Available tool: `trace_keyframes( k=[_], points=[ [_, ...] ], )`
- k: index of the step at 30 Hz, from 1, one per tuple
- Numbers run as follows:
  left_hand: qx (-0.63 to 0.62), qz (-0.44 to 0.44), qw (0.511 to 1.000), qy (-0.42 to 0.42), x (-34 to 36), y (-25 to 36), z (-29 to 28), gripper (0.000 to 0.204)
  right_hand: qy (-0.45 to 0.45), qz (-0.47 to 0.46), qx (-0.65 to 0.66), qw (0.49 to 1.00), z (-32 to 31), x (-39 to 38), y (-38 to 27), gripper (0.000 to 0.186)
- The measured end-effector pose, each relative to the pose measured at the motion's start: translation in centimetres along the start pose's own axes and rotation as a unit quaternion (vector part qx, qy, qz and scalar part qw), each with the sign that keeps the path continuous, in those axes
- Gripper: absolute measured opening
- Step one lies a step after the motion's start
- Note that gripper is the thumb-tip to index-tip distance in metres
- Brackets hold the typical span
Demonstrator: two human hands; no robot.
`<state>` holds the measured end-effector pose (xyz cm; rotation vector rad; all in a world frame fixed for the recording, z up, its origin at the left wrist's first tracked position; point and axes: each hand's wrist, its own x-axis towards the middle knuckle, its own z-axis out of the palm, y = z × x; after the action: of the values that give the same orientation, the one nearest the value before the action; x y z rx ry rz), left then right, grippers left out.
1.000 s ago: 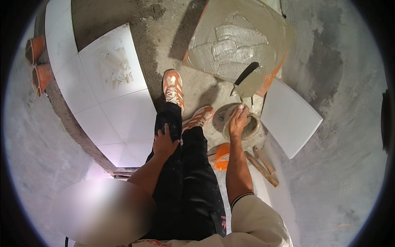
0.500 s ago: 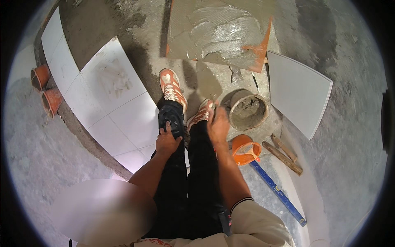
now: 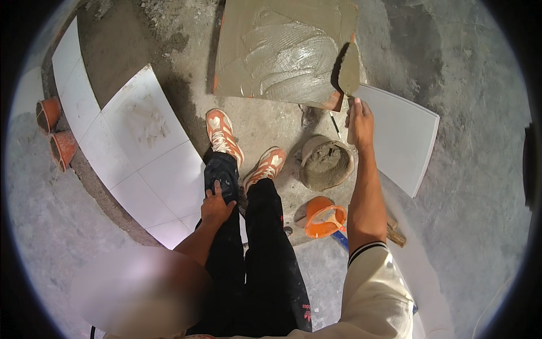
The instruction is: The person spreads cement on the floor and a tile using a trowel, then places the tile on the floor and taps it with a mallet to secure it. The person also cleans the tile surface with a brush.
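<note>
My right hand [image 3: 360,121] grips the handle of a pointed trowel [image 3: 350,69], whose blade is coated in mortar. That blade lies over the right edge of a large orange-backed tile [image 3: 332,103], near its front right corner. Grey wet mortar [image 3: 288,53] covers most of the tile, with smeared ridges; orange shows at the corner. My left hand [image 3: 217,207] rests on my left knee with its fingers stretched out, holding nothing. A bucket of mortar [image 3: 326,164] stands in front of my right forearm.
White tiles [image 3: 164,169] are laid in rows on the left, beside two orange pots [image 3: 63,148]. A stack of white tiles [image 3: 401,135] lies to the right. Nearer are an orange bucket [image 3: 326,218], a partly hidden blue level [image 3: 340,239] and wood pieces [image 3: 395,233].
My right hand has swung forward and right, carrying the trowel from beside my right shoe to the tile's right edge. More mortar now covers the front right corner. My left hand stays on the knee.
</note>
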<state>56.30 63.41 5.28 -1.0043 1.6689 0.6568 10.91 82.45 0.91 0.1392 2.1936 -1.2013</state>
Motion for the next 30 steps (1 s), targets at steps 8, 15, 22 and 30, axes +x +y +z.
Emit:
trace_keyframes(
  k=[8,15,22,30],
  points=[
    [0.004,0.003,1.0,0.001,0.3,0.3,-0.3,0.11,0.084,0.031,-0.116,0.989,-0.5,1.1,1.2,0.043],
    [0.012,0.013,1.0,0.008,0.3,0.8,-0.5,0.108,0.077,-0.039,-0.239,0.967,0.5,-4.8,5.4,0.046],
    [0.012,-0.011,1.0,-0.014,0.2,0.9,-0.7,0.109,0.059,-0.017,-0.157,0.986,-0.6,-2.0,-0.6,0.054],
    [0.014,0.005,1.0,-0.011,0.3,0.5,-0.6,0.109,-0.101,0.045,-0.165,0.98,-6.2,4.5,-4.4,0.053]
  ],
)
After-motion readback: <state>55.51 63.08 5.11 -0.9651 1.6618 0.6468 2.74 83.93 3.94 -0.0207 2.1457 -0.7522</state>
